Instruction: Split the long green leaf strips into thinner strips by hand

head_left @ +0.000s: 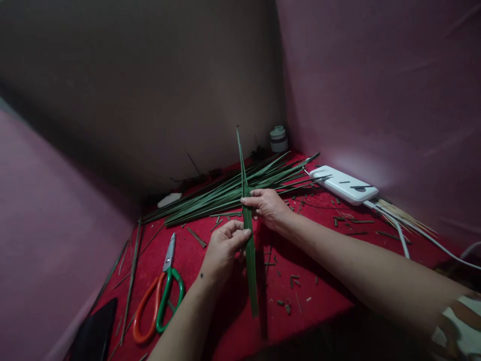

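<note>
A long green leaf strip [250, 265] is held upright in front of me, its narrow tip pointing away and its broad end toward the table's near edge. My left hand [227, 243] pinches it near the middle, thumb on top. A little higher up, my right hand [268, 205] grips the same strip between thumb and fingers. Behind the hands lies a loose pile of long green leaves [210, 198] on the red cloth [315, 306]. To the left of my left hand rest scissors [167, 291] with one orange and one green handle.
On the right lies a white power bank [343, 184] with a white cable, beside a bundle of thin pale sticks [406, 218]. A white lidded jar [278, 139] stands in the back corner. A dark flat object [95, 331] lies front left. Small leaf cuttings are scattered about; walls enclose the table.
</note>
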Action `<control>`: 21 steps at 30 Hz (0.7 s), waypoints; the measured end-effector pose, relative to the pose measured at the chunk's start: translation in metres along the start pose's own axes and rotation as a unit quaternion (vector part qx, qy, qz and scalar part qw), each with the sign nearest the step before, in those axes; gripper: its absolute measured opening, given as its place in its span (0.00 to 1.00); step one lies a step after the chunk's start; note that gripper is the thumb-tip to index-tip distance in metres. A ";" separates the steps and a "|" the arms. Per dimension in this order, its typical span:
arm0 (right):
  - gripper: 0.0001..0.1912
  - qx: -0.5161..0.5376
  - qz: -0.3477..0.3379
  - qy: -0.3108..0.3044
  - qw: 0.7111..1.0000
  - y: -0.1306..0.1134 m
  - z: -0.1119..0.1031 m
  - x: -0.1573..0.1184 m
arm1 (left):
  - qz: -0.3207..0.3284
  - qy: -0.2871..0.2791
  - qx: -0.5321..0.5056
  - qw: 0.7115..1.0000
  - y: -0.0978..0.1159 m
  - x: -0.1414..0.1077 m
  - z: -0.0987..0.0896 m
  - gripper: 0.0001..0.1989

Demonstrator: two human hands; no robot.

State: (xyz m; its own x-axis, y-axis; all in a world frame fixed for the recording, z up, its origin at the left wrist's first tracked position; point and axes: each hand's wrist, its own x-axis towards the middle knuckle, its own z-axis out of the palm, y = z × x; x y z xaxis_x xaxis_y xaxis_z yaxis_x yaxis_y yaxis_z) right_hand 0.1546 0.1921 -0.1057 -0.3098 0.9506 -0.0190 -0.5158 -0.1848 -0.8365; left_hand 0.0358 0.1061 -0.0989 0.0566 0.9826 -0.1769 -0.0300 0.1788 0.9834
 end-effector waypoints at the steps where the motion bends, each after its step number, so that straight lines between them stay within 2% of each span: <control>1: 0.13 -0.007 0.009 -0.020 1.000 0.003 0.003 -0.004 | 0.010 0.013 0.001 1.000 0.000 0.001 0.000 0.11; 5: 0.08 -0.005 0.051 -0.087 0.995 0.012 0.008 -0.013 | 0.047 0.048 0.005 0.998 -0.001 0.004 -0.002 0.10; 11: 0.07 0.017 0.098 -0.120 0.988 0.012 0.005 -0.008 | 0.062 0.046 0.011 0.997 -0.001 0.004 -0.004 0.11; 17: 0.12 0.014 0.087 -0.078 0.993 0.012 0.005 -0.007 | 0.028 0.022 0.007 0.999 0.002 0.002 0.000 0.11; 21: 0.14 0.015 0.070 -0.057 0.996 0.008 0.007 -0.009 | -0.002 -0.022 0.041 0.999 0.000 0.002 0.000 0.10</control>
State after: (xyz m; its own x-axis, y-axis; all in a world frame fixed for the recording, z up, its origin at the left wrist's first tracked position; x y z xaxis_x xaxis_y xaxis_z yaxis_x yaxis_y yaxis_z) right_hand 0.1483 0.1800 -0.1083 -0.4671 0.8814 -0.0707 -0.4845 -0.3220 -0.8134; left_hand 0.0357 0.1078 -0.0991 0.1007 0.9783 -0.1810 0.0511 0.1766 0.9830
